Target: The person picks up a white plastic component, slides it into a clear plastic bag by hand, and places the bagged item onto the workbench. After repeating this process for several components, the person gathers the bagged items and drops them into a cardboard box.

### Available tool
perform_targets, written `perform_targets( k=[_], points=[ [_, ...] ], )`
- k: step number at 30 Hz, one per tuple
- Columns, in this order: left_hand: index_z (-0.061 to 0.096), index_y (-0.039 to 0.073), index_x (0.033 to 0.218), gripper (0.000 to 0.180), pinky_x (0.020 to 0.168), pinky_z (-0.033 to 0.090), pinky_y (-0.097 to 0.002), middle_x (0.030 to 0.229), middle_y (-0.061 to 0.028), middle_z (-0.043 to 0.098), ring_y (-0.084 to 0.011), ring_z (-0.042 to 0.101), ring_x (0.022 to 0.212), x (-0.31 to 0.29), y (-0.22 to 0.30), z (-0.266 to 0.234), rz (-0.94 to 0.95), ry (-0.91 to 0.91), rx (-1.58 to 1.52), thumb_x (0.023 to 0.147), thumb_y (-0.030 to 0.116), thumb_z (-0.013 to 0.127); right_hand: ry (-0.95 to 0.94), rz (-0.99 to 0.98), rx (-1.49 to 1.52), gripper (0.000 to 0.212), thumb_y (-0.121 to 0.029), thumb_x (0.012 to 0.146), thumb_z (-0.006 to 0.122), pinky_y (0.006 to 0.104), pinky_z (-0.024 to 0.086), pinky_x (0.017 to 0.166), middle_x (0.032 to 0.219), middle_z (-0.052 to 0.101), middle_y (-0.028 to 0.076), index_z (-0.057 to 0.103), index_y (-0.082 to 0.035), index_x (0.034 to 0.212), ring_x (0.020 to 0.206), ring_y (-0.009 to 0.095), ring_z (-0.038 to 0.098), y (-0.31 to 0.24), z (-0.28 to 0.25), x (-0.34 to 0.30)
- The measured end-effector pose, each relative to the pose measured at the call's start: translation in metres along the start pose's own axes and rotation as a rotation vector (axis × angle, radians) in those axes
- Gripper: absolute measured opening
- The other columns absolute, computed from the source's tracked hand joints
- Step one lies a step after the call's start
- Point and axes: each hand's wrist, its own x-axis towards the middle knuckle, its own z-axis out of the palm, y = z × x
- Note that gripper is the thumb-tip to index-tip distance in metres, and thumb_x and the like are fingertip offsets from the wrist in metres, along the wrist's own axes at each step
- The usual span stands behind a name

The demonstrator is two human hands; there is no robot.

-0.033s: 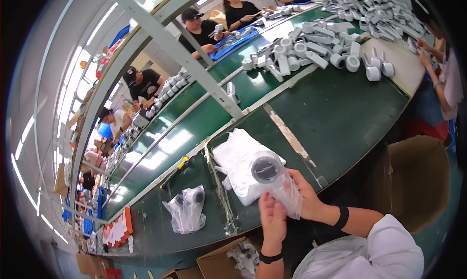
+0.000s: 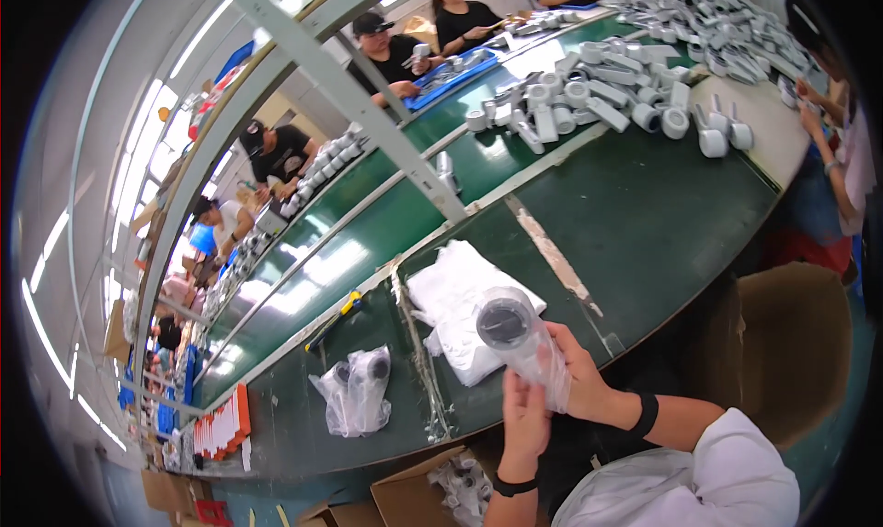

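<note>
A light-grey device with a round head and a dark round face (image 2: 504,324) is inside a clear plastic bag (image 2: 550,380), held above the near edge of the green table. My right hand (image 2: 585,380) is closed around the bagged handle from the right. At the bag's lower left side, my left hand (image 2: 526,422) has its fingers pressed against the plastic; its fingertips are partly hidden. Under and behind the device lies a stack of white plastic bags (image 2: 464,292). To the left, bagged devices (image 2: 357,394) rest on the table.
A yellow-and-black cutter (image 2: 336,319) lies behind the bagged devices. Loose grey devices (image 2: 607,85) are heaped far right. An orange-edged stack (image 2: 223,423) stands left. Cardboard boxes are below (image 2: 414,490) and right (image 2: 796,343). A metal post (image 2: 359,104) rises ahead; co-workers sit beyond.
My left hand's fingers have shifted slightly right and closed in against the bag. The surroundings sit slightly farther right in the picture. My right hand keeps its grip.
</note>
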Motion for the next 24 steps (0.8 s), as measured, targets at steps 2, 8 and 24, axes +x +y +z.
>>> perform_targets(
  k=[2, 8, 24],
  points=[
    [0.034, 0.0, 0.142, 0.047, 0.106, 0.041, -0.0387, 0.138, -0.0129, 0.048, -0.0242, 0.048, 0.128, 0.0, -0.002, -0.005, -0.009, 0.004, 0.005, 0.099, 0.008, 0.052, -0.019, -0.047, -0.044, 0.03, -0.018, 0.097, 0.055, 0.0341, 0.049, 0.082, 0.101, 0.063, 0.013, 0.053, -0.001, 0.123, 0.096, 0.021, 0.061, -0.015, 0.009, -0.001],
    [0.043, -0.002, 0.136, 0.042, 0.098, 0.05, -0.0378, 0.128, -0.0119, 0.057, -0.0239, 0.06, 0.114, -0.01, 0.011, -0.043, -0.066, -0.092, -0.247, 0.097, 0.005, 0.055, 0.029, -0.344, -0.472, 0.02, 0.001, 0.079, 0.067, 0.036, 0.049, 0.066, 0.084, 0.066, 0.014, 0.067, 0.0, 0.099, 0.076, 0.031, 0.062, -0.013, -0.003, 0.015],
    [0.04, 0.003, 0.136, 0.05, 0.076, 0.059, -0.0477, 0.125, -0.0165, 0.058, -0.0332, 0.062, 0.108, -0.037, 0.046, -0.073, 0.139, 0.124, -0.271, 0.094, 0.019, 0.062, -0.189, -0.476, -0.397, 0.024, 0.003, 0.077, 0.069, 0.034, 0.053, 0.06, 0.081, 0.068, 0.015, 0.068, -0.001, 0.101, 0.069, 0.029, 0.068, 0.007, 0.029, -0.006]
  ],
)
